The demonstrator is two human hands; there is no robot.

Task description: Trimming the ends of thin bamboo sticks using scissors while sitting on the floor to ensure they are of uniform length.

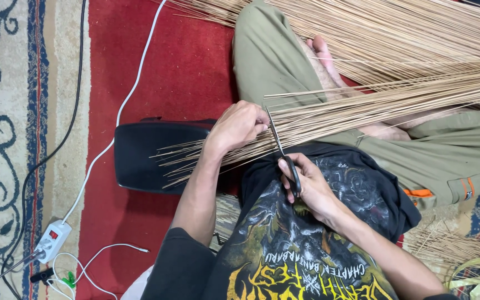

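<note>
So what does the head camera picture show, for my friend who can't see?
A seated person's left hand grips a bundle of thin tan sticks across the lap, while the right hand holds black scissors at the bundle. Below lies a red carpet.

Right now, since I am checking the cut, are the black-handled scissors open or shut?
Open: the black-handled scissors in the right hand show blades slightly parted around the tan stick bundle.

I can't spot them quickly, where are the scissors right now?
In the head view, the scissors are in the right hand, centre frame, blades at the stick bundle beside the left hand.
</note>
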